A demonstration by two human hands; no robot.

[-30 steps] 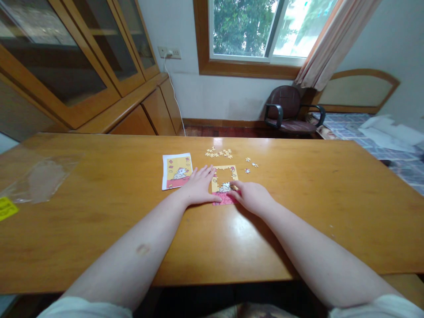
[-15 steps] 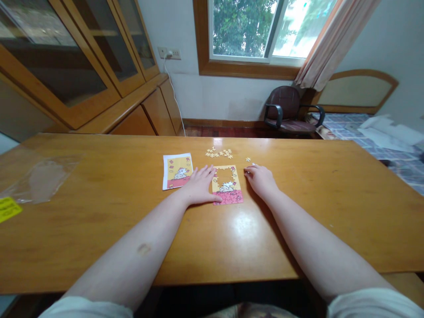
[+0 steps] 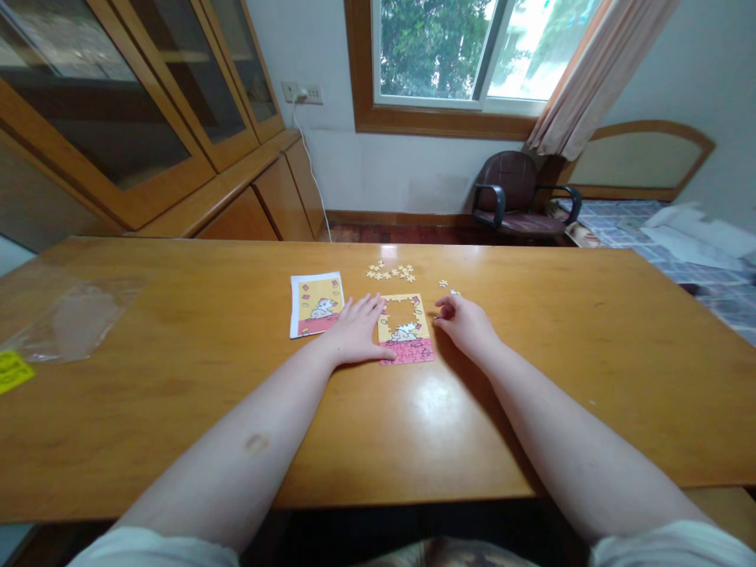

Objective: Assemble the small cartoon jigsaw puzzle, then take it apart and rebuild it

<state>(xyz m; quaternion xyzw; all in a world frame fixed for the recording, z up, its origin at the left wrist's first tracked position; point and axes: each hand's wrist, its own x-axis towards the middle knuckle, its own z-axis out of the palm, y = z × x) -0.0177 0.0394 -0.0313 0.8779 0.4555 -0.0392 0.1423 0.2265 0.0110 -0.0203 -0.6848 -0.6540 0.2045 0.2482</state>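
Observation:
A jigsaw puzzle (image 3: 407, 351) lies on the table, pink at the bottom and yellow around the edges, with a white animal and a gap in its upper middle. My left hand (image 3: 356, 329) is spread flat, its fingertips and thumb on the puzzle's left edge. Just right of the puzzle, my right hand (image 3: 466, 321) has its fingers pinched on a small puzzle piece (image 3: 436, 317), which is mostly hidden. Two loose pieces, one of them yellow (image 3: 442, 283), lie beyond that hand. Left of my left hand is a printed reference picture (image 3: 319, 303) of the same design.
Several loose yellow pieces (image 3: 390, 272) form a cluster behind the puzzle. A clear plastic bag (image 3: 79, 319) with a yellow label (image 3: 12, 372) lies at the table's left. Past the far edge stand an office chair (image 3: 513, 193) and a wooden cabinet (image 3: 236, 189).
My right hand has lifted and turned slightly, and its fingertips now show a small piece just right of the puzzle. My left hand has stayed in place.

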